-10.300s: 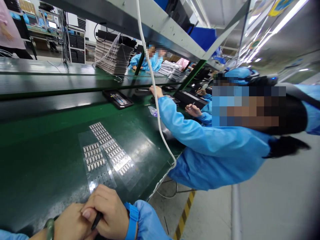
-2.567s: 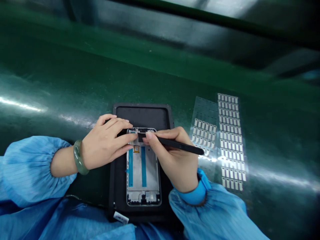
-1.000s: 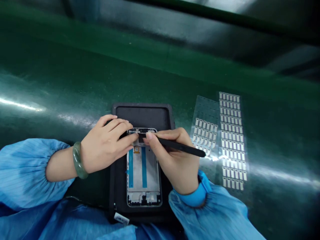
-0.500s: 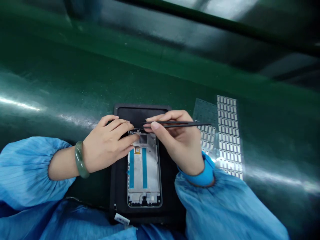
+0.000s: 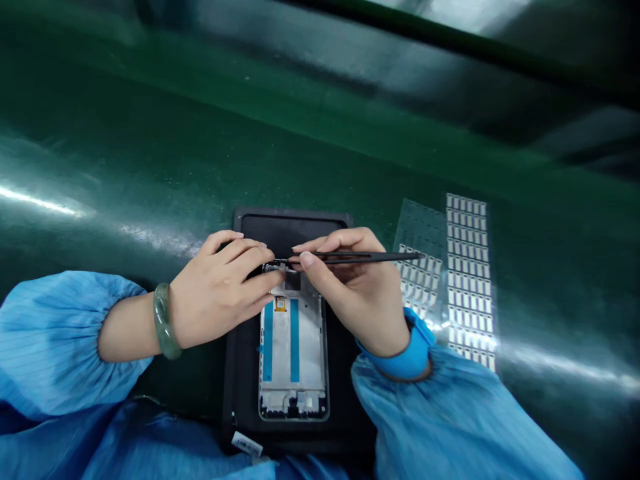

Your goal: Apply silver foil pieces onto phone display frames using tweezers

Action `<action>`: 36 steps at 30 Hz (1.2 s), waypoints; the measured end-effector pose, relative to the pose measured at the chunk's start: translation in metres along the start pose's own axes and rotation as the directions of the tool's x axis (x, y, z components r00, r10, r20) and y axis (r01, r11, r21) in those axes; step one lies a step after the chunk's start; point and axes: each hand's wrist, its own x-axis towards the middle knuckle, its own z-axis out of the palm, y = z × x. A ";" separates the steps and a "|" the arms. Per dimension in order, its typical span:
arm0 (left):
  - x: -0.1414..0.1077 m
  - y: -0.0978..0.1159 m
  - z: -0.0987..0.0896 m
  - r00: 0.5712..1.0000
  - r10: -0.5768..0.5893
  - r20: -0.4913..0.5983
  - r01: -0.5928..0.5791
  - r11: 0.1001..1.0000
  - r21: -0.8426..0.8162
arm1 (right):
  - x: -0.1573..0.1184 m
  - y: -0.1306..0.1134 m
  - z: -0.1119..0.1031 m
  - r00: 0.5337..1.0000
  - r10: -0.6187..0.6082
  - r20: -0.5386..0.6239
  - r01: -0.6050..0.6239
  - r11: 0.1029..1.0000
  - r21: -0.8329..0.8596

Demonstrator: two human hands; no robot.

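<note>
A phone frame (image 5: 310, 347) with two blue strips and a small orange connector lies on a black tray (image 5: 240, 387). My left hand (image 5: 225, 283) rests over the frame's upper left corner, palm down, its fingers apart and their tips on the frame. My right hand (image 5: 355, 287) pinches black tweezers (image 5: 370, 257) between thumb and fingers. Their tips point left at the frame's top edge, close to my left fingertips. Whether the tips hold anything is too small to tell.
Right of the tray, two clear sheets lie on the green table (image 5: 175, 167): a full sheet of small pale pieces (image 5: 470, 280) and a partly bare sheet (image 5: 420, 227). A white label (image 5: 247, 444) sits at the tray's near edge.
The tweezers' arms have come closer together and their tips now sit lower, at the frame's top edge. The whole view has shifted slightly, with tray and sheets a little further right.
</note>
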 end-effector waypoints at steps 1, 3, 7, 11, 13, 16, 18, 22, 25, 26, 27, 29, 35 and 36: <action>0.000 0.000 0.000 1.000 -0.001 0.000 0.001 1.000 0.002 | 0.000 0.000 0.000 1.000 0.004 -0.004 -0.004 1.000 -0.004; 0.000 0.000 0.000 1.000 -0.002 -0.002 0.002 1.000 0.006 | 0.000 0.000 0.000 1.000 0.008 -0.004 -0.008 1.000 -0.008; -0.001 0.000 0.001 1.000 0.001 -0.004 -0.001 1.000 0.008 | -0.001 0.001 0.001 1.000 0.002 0.000 -0.002 1.000 -0.009; 0.000 0.000 0.001 1.000 -0.001 -0.003 0.001 1.000 -0.003 | -0.002 0.001 0.000 0.999 -0.041 0.005 0.041 0.996 -0.076; 0.000 0.000 0.000 1.000 0.000 -0.007 0.000 1.000 -0.011 | -0.002 0.002 0.000 0.998 -0.068 0.012 0.069 0.990 -0.121; 0.001 0.000 0.000 1.000 -0.001 -0.008 0.001 1.000 -0.023 | -0.002 0.001 0.000 0.998 -0.064 0.005 0.064 0.992 -0.104; 0.001 0.000 -0.001 1.000 -0.002 -0.004 0.002 1.000 -0.025 | -0.003 0.001 0.000 0.998 -0.065 -0.008 0.064 0.993 -0.097; 0.001 0.001 -0.001 1.000 -0.001 -0.007 0.000 1.000 -0.030 | -0.004 0.001 0.000 0.992 -0.125 0.008 0.124 0.976 -0.179; 0.001 0.001 -0.001 1.000 0.002 -0.018 -0.003 0.999 -0.032 | -0.006 0.002 0.000 0.992 -0.128 -0.016 0.125 0.982 -0.140; 0.001 0.001 -0.001 1.000 0.002 -0.021 -0.002 1.000 -0.030 | -0.006 0.002 -0.001 0.992 -0.125 -0.031 0.121 0.986 -0.116; 0.001 0.001 -0.001 1.000 0.000 -0.021 -0.001 1.000 -0.026 | -0.006 0.003 -0.001 0.991 -0.124 -0.043 0.119 0.988 -0.098; 0.001 0.001 -0.001 1.000 -0.005 -0.015 0.004 1.000 -0.020 | -0.006 0.004 -0.002 0.990 -0.135 -0.051 0.129 0.987 -0.098; 0.000 0.000 -0.001 1.000 -0.004 -0.014 0.004 1.000 -0.015 | -0.005 0.003 -0.001 0.985 -0.170 -0.040 0.160 0.969 -0.187; 0.000 0.000 0.000 1.000 -0.004 -0.015 0.004 1.000 -0.014 | -0.005 0.003 -0.001 0.984 -0.175 -0.041 0.163 0.966 -0.201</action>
